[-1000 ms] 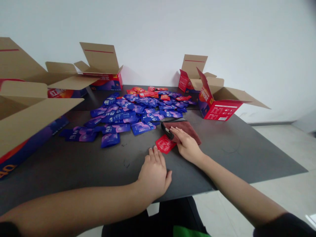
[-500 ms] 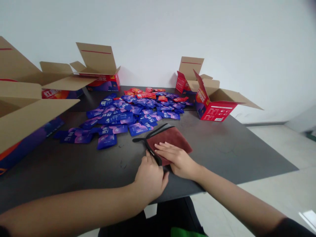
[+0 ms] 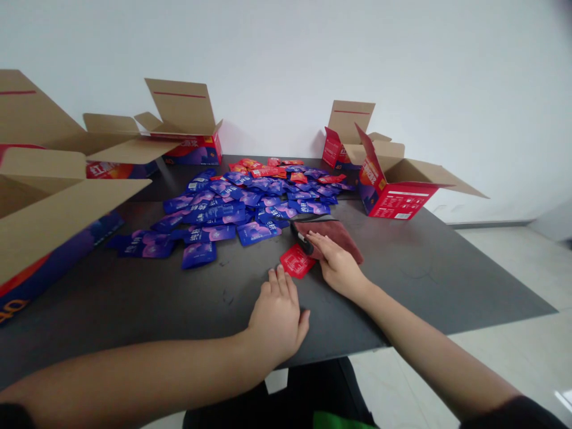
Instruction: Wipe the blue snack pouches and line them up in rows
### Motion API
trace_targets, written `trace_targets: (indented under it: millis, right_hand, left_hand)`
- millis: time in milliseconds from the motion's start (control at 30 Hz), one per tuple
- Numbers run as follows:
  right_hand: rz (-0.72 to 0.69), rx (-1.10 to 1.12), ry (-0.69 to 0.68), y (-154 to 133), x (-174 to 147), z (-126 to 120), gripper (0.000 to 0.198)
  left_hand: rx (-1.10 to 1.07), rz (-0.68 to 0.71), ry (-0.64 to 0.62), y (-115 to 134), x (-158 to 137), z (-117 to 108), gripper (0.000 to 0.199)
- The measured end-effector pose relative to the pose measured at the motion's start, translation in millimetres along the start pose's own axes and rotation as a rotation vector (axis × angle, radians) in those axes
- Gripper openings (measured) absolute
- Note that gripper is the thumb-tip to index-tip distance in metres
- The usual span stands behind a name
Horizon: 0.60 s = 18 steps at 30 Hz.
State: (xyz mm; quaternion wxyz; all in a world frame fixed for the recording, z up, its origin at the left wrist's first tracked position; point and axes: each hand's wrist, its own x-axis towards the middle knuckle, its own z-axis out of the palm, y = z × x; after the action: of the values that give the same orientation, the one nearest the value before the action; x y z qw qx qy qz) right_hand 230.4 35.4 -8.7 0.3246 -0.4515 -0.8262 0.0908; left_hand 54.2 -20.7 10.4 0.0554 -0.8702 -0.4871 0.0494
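Just right of centre in the frame, the right hand [image 3: 338, 266] lies on a brown cloth [image 3: 345, 234]; whether its fingers pinch the fabric, I cannot tell. A red packet [image 3: 295, 262] lies on the grey table [image 3: 415, 268] near the middle of the frame, partly covered by the cloth. At lower centre, the left hand [image 3: 277, 316] clamps nothing: its fingers are stretched out, thumb apart, fingertips at the packet's lower left edge. Blue packets [image 3: 218, 211] lie heaped around upper centre, between open boxes [image 3: 402, 201] at left and right.
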Motion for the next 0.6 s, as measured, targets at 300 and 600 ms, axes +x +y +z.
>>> trace_targets:
  millis: [300,600]
  right_hand:
    - [-0.053,-0.008,-0.061,7.8,-1.3,-2.6,0.07]
    - [-0.186,0.044,-0.195,0.1,-5.8,-7.1,0.07]
  left_hand:
    - [-0.006,0.012,-0.021,-0.4,1.3,-0.5,0.067]
    - [0.001,0.01,-0.022,-0.5,0.0,-3.9,0.064]
